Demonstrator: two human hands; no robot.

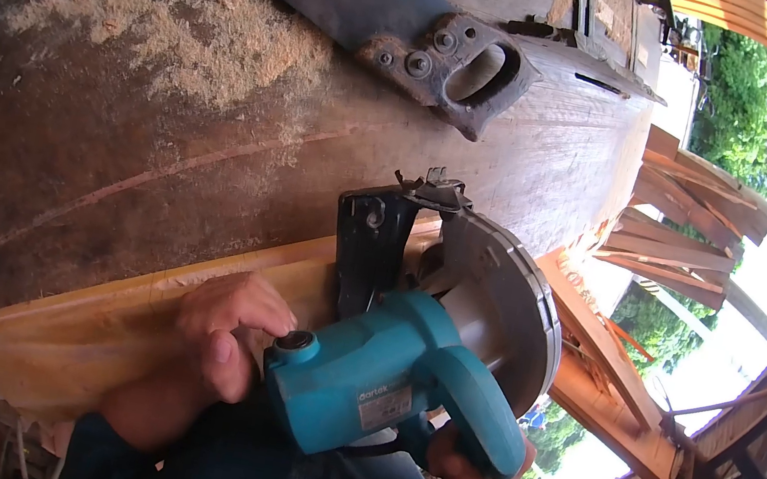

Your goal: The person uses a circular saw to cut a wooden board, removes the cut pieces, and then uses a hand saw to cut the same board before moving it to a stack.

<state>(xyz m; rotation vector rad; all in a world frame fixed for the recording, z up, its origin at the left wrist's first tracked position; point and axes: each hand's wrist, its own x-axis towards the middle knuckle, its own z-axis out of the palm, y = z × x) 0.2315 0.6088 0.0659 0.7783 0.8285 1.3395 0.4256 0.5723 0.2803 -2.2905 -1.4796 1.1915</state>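
A teal circular saw (362, 368) with a grey blade guard rests tilted over a light wooden board (109, 305) along the workbench's near edge. My right hand (470, 477) is wrapped round the saw's rear handle at the lower right. Close to the round black cap on the motor housing is my left hand (231, 331), its fingers curled above the board; whether it holds anything is hidden. The saw's black base plate (371, 243) stands up on the bench side of the guard.
Across the top of the brown workbench (211, 180) lies a handsaw (449, 63) with a worn wooden handle. Sawdust (185, 29) is heaped at the upper left. Stacked planks (680, 228) and an orange-brown beam (609, 348) stand on the right.
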